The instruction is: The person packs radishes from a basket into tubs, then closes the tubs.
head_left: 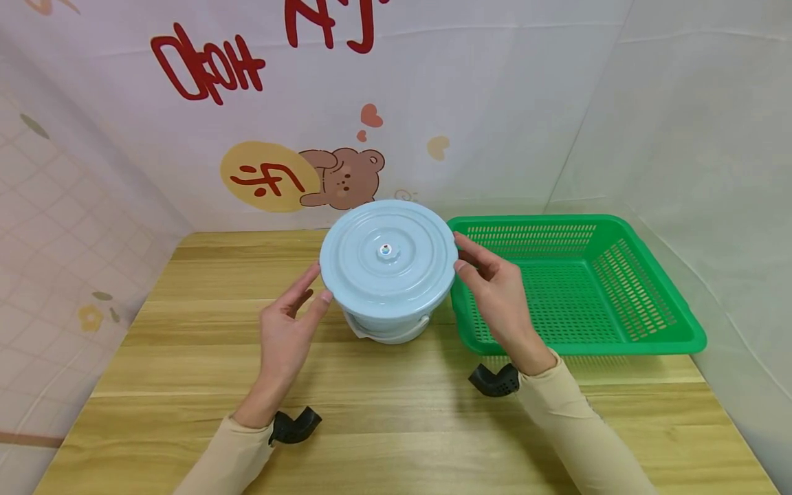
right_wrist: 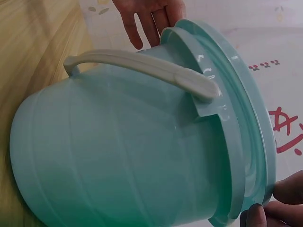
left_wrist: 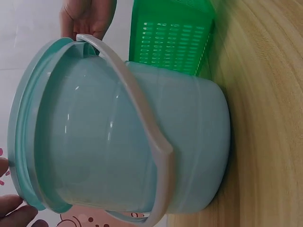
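Note:
A round light-blue lid (head_left: 388, 282) with a small central knob lies over the mouth of a light-blue plastic bucket (left_wrist: 123, 137). The bucket stands upright on the wooden table, its pale handle (left_wrist: 164, 161) hanging down at the near side. At the lid's left edge, my left hand (head_left: 287, 337) holds the rim between thumb and fingers. My right hand (head_left: 502, 299) pinches the opposite edge, with its fingertips (right_wrist: 281, 213) on the rim in the right wrist view. A narrow gap shows between lid and bucket rim; whether they touch elsewhere I cannot tell. The bucket's inside is hidden.
A green perforated plastic basket (head_left: 671, 302) stands on the table (head_left: 396, 426) close to the bucket's right. Behind the table hangs a white printed backdrop (head_left: 507, 89). Black curved pieces (head_left: 297, 425) are attached at both wrists.

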{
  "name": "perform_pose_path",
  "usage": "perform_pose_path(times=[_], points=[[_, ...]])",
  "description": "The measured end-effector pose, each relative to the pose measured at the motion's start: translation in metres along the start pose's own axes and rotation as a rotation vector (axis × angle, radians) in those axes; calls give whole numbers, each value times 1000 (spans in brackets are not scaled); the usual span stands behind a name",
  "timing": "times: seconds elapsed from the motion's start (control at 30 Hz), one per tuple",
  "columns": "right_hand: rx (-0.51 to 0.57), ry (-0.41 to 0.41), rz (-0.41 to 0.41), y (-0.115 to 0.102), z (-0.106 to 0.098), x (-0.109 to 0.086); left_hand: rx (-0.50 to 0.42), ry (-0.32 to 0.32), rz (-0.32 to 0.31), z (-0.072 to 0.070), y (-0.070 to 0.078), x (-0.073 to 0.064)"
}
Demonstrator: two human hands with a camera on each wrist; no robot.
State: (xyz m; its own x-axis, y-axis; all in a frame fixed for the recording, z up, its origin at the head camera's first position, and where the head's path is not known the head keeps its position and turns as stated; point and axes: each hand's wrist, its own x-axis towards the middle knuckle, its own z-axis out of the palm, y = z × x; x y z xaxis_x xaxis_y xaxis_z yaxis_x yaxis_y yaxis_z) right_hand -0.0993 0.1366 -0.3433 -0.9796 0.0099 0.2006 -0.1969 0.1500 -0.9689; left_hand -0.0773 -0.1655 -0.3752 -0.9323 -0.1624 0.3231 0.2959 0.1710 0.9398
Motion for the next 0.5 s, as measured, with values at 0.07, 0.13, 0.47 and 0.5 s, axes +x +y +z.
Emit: perform_pose_path(times=[0.07,0.13,0.47,0.5], points=[[1,-3,9,1,0,1,4,-4,-6,1,-2,0],[3,-8,17,3,-1,2,7,-9,-9,2,-3,0],[-28,-18,33,7,-1,4,30,-21,-13,4,-6,0],[-31,-20,35,7,-2,4,34,-22,-17,5,-6,0]])
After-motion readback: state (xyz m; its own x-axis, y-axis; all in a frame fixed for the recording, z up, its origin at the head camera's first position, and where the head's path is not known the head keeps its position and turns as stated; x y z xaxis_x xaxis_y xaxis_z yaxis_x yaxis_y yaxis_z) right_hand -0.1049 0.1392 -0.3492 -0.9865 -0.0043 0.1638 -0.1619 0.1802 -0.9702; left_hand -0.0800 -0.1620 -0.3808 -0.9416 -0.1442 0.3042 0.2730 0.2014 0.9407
